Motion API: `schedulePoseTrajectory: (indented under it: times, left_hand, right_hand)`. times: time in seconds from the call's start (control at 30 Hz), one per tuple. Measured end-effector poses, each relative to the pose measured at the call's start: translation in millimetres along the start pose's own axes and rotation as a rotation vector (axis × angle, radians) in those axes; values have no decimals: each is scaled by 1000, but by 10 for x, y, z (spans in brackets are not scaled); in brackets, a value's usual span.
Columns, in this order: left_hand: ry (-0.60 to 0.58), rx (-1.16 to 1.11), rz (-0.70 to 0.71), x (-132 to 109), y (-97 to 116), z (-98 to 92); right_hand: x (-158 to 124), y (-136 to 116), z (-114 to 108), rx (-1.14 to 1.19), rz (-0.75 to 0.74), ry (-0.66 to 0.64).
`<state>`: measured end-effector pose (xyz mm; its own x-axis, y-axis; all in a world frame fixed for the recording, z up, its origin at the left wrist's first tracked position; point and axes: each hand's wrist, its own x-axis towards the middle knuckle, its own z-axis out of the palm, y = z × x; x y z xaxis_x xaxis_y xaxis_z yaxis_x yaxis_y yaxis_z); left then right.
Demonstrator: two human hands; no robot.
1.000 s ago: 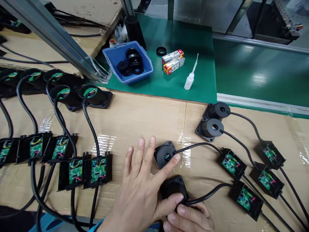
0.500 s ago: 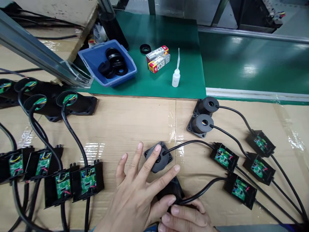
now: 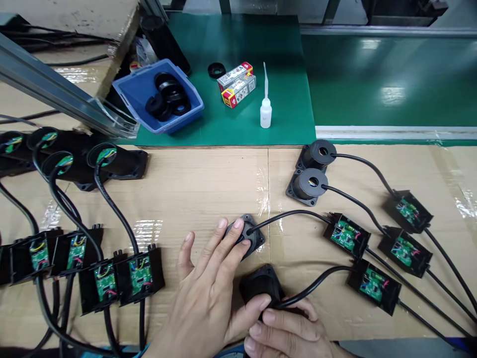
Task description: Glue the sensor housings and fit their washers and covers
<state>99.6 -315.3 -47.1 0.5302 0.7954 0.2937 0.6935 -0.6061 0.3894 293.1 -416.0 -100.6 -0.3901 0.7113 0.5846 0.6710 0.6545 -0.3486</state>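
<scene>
My left hand [image 3: 212, 286] lies with fingers stretched out, its fingertips resting on a round black housing [image 3: 256, 239] with a square flange and a cable. Its thumb touches the rear of a nearer black cylindrical housing [image 3: 263, 284], close to where a thick cable leaves it. My right hand [image 3: 288, 330] curls around the near end of that same housing at the table's front edge, hiding much of it. The two cables run right to open black boxes with green circuit boards, one box [image 3: 346, 236] farther and one [image 3: 374, 286] nearer.
Two upright flanged housings [image 3: 310, 184] stand behind, cabled to more boxes [image 3: 405, 251]. At left are several larger black housings [image 3: 119, 161] with thick cables and board boxes [image 3: 139, 276]. A blue bin [image 3: 194, 110] of black rings, small cartons [image 3: 238, 89] and a white dropper bottle [image 3: 266, 114] sit on green mat.
My left fingers have drawn closer together on the round housing, and the index finger has pulled back toward it. My right hand keeps its hold. The whole view has shifted slightly.
</scene>
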Motion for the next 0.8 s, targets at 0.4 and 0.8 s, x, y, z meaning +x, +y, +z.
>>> schedulePoseTrajectory:
  times: [0.4, 0.8]
  left_hand:
    - [-197, 165, 163, 131, -128, -127]
    - [-130, -2, 58, -6, -106, 15]
  right_hand:
    - [147, 24, -34, 48, 29, 70]
    - [132, -104, -48, 119, 104, 129]
